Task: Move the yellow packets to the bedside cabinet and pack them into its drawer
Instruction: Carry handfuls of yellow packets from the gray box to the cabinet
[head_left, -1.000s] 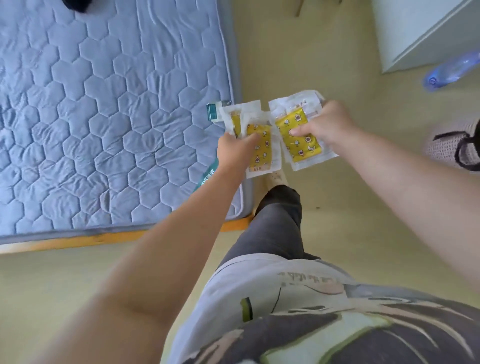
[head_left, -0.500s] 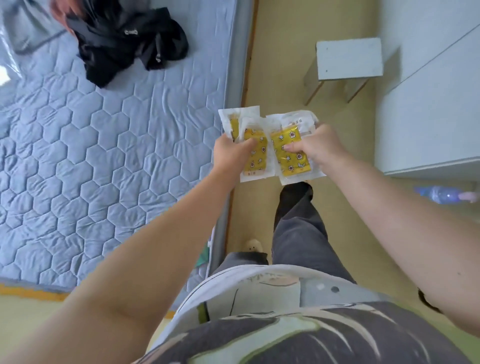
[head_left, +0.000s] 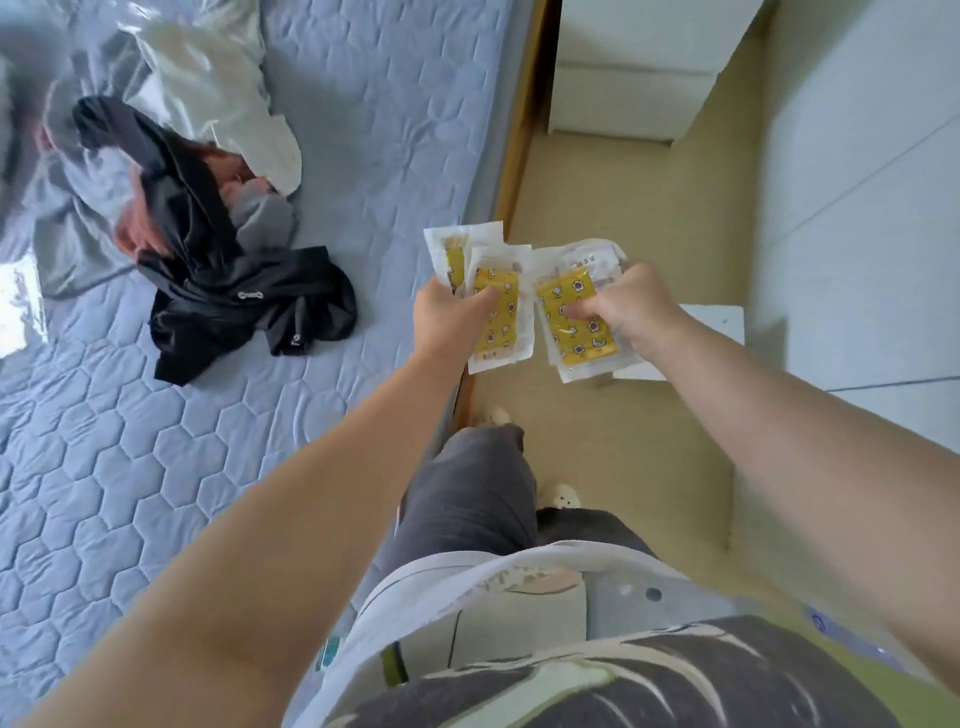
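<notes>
Holding two bundles of yellow packets, both arms reach forward at about waist height over the gap between bed and floor.

- Left grip (head_left: 447, 317): fingers curled under, thumb pressed across the front, pinching the left bundle of yellow packets (head_left: 505, 335). Several packets are fanned here; the exact number is not readable. The forearm runs up from lower left over the bed's edge.
- Right grip (head_left: 631, 306): fingers folded over the top of the right bundle of yellow packets (head_left: 582, 343), clamping it against the palm. White wrapper edges stick out above and below the knuckles.
- The two bundles sit side by side, just beside each other; I cannot tell whether they touch. All packets are in hand, none on a surface.

Surroundings:
- Bedside cabinet (head_left: 639, 78), white, stands at the top of the view against the wooden bed frame (head_left: 519, 156), well apart from the packets. I cannot tell whether its drawer is open.
- Bed (head_left: 311, 441) to the left, with a blue-grey hexagon-quilted cover. On it are a crumpled black garment (head_left: 249, 312) and, further up, a pale crinkled sheet or bag (head_left: 208, 88), blurred.
- Tan floor (head_left: 623, 208) forms a narrow lane between the bed and a white panelled unit (head_left: 857, 208) on the right.
- Small white stool (head_left: 719, 325) stands in that lane, partly hidden behind the right grip.
- Grey trousers (head_left: 467, 493) and light slippers (head_left: 558, 496) show below.
</notes>
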